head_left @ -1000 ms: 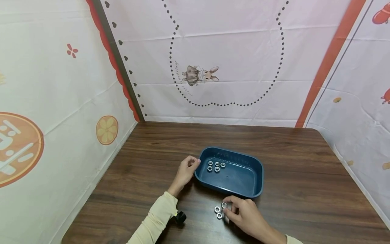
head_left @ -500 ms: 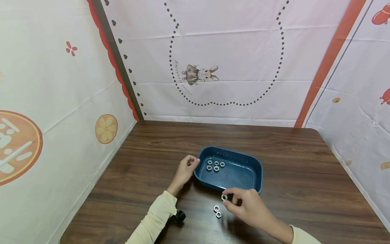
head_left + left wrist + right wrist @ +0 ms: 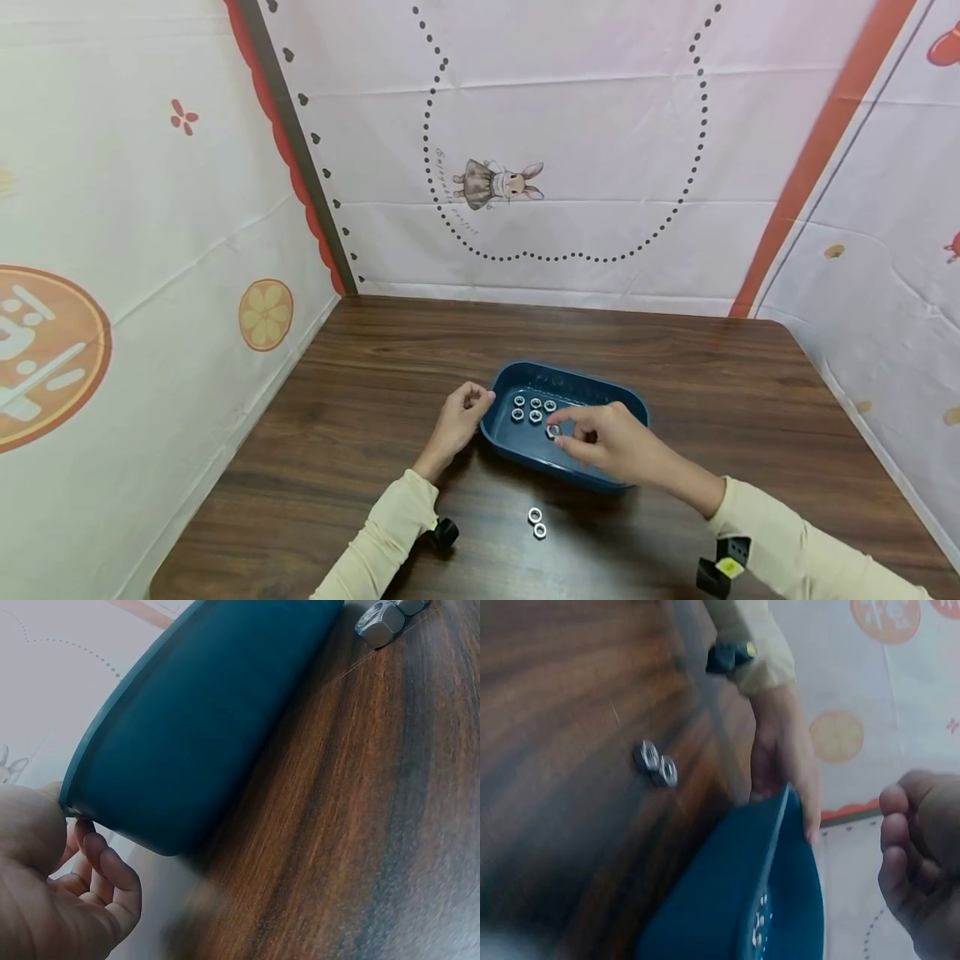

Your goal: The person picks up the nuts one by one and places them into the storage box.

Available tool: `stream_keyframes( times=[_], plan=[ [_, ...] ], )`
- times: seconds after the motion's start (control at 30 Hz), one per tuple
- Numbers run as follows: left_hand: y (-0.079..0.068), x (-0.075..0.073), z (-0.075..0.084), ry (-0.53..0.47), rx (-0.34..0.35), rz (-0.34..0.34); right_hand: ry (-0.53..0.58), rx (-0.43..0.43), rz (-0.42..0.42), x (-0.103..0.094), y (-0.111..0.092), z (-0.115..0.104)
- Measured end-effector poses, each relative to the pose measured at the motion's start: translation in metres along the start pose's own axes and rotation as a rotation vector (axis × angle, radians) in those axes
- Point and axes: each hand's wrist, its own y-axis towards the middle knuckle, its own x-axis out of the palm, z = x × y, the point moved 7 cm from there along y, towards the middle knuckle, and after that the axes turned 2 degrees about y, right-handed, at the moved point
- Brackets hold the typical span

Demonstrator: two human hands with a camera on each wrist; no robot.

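Note:
The blue tray [image 3: 577,382] stands on the wooden table, and my left hand [image 3: 455,419] pinches its left rim between thumb and fingers. In the left wrist view the tray's outer wall [image 3: 180,727] rises beside that hand. Over the inside of the tray, my right hand [image 3: 622,446] holds a metal hex nut [image 3: 553,432] between thumb and index finger. Several other nuts [image 3: 536,417] lie in two short rows at the tray's left end. Two more nuts [image 3: 535,516] sit against each other on the table in front. The right wrist view does not show the held nut.
Dark wood table [image 3: 360,367] surrounds the tray. A printed white cloth [image 3: 600,150] hangs behind and along both sides. Black wrist cameras sit on both sleeves, the left one [image 3: 446,533] low over the table.
My right hand has picked a nut off the table, lifted it and carried it forward over the tray. Two nuts stay on the table. The left hand keeps its place on the rim.

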Motion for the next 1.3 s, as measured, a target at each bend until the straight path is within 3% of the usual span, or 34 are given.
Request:
stream_keyframes(
  times=[0.33,0.57,0.77,1.03,1.3],
  plan=[
    [0.000,0.001,0.000,-0.007,-0.005,-0.001,0.035,-0.078,-0.189,-0.001,0.039,0.027],
    [0.001,0.001,-0.001,-0.013,0.003,-0.011,0.047,-0.070,-0.295,0.005,0.067,0.047],
    [0.000,0.000,-0.001,-0.021,0.001,-0.014,-0.012,-0.076,-0.394,0.019,0.087,0.062],
    [-0.002,0.002,0.001,-0.029,-0.006,-0.019,-0.032,-0.094,-0.513,0.047,0.095,0.078],
    [0.001,0.002,0.000,-0.005,-0.013,-0.008,-0.075,-0.092,-0.569,0.066,0.095,0.083]
  ],
)
